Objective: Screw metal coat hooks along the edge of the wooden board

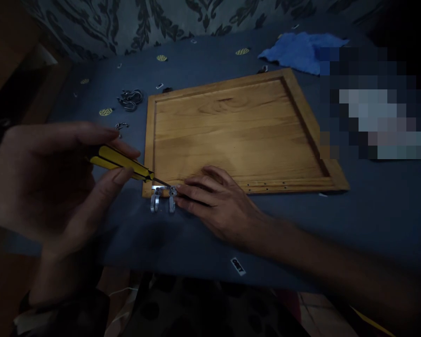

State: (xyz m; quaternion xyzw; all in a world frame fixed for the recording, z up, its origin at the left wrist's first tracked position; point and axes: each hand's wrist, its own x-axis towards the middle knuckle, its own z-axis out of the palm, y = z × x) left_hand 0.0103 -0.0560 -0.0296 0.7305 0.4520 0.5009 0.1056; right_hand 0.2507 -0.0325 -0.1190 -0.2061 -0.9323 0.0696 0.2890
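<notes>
My left hand [63, 178] pinches a yellow-and-black screwdriver [122, 161] between thumb and fingers. Its thin shaft slants down to the right, with the tip at a silver metal double hook [164, 194]. This hook piece lies on the near left corner of a framed wooden board [231, 126], its two prongs sticking out past the edge. With thumb and index finger, my right hand [224, 201] holds the right end of the hook piece. The other fingers rest on the board. Whether a screw sits under the tip is too small to tell.
More dark metal hooks [130, 99] lie in a pile beyond the board's left side, near a few small screws [122, 125]. A blue cloth [298, 49] is crumpled at the back right. A blue patterned tablecloth [203, 252] covers the table. The right side is partly pixelated.
</notes>
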